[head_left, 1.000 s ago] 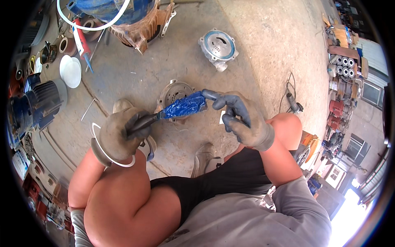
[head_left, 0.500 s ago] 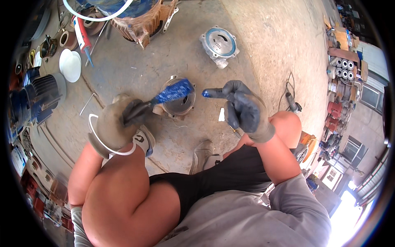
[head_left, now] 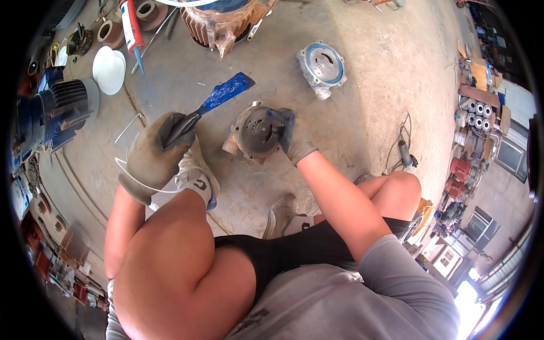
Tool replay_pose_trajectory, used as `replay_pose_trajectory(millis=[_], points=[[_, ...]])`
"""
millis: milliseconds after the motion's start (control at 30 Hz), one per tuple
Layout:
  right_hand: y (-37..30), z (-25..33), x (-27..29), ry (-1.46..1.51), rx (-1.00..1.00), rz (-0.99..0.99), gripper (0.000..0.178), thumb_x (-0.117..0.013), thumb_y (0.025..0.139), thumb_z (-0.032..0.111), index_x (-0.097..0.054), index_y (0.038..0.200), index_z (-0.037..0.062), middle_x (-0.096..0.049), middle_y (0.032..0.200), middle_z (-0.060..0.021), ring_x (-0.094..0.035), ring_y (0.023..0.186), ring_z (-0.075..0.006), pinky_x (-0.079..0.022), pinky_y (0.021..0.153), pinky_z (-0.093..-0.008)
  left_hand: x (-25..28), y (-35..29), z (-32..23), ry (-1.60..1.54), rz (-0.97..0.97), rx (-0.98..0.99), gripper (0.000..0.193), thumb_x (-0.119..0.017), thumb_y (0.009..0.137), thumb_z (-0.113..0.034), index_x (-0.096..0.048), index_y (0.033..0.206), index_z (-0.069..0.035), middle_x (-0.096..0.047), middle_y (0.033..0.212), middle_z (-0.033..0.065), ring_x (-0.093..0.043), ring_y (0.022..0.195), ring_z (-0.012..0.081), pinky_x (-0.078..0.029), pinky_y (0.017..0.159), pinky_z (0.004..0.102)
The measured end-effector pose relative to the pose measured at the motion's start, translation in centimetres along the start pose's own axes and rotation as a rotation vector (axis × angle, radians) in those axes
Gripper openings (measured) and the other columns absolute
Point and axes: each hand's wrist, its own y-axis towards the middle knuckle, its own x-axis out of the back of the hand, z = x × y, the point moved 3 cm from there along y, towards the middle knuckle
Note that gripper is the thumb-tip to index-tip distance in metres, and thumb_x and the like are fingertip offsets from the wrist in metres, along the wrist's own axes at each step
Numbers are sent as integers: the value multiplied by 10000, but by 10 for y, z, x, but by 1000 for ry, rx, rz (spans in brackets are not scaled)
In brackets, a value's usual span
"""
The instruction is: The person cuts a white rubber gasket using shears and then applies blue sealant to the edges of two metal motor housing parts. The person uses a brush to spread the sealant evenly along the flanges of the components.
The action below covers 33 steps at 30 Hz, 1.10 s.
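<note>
Head view: left hand [head_left: 161,144] gripped the blue-coated tool [head_left: 228,92]; right hand [head_left: 293,136], apart, reached the cover's [head_left: 256,131] right rim, down on the floor [head_left: 181,68], grip unclear. Smearing, seemingly; that called for a steady, even touch.

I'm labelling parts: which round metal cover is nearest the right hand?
The darker cover, by the right hand; the other cover, farther off, has a blue ring.

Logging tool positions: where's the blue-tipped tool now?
Head view, left of centre: tool in left hand, blue tip above-left of the round part by the right hand.
</note>
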Motion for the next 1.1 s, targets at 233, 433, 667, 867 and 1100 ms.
replay_pose_trajectory(millis=[233,433,667,867,1100], points=[[-37,27,-33,22,5,-128,130,-709,1011,207,-750,1059,93,-746,952,-49,-649,735,-161,-497,628,-316,-2,0,12,-33,-13,-29,271,-739,975,-115,-718,1232,-33,-732,955,32,-622,742,88,-516,669,280],[-24,16,-24,-623,75,-131,443,-621,1025,331,-715,1279,-19,-765,1147,-233,-751,1016,-345,-583,925,-428,-3,1,10,-20,0,-30,283,-737,972,-113,-716,1243,-36,-734,949,32,-632,737,86,-524,660,282],[-65,2,-48,-1069,671,75,429,-613,1012,218,-635,1357,-35,-691,1288,-303,-676,1219,-428,-520,1053,-472,-4,-2,10,-33,-4,21,276,-730,973,-120,-717,1237,-40,-726,939,36,-629,754,84,-522,684,276],[-44,9,-22,-748,494,246,336,-602,1023,130,-636,1324,-14,-718,1257,-242,-683,1187,-366,-528,1045,-444,-6,-1,12,-157,13,-30,264,-720,980,-105,-710,1233,-30,-723,948,29,-610,777,82,-504,703,265],[-30,31,-31,-677,396,158,269,-588,1054,139,-652,1279,6,-733,1218,-210,-703,1134,-335,-538,1021,-433,-6,-1,7,-113,42,21,310,-737,934,-109,-702,1223,-3,-749,990,172,-718,897,275,-560,863,386]])
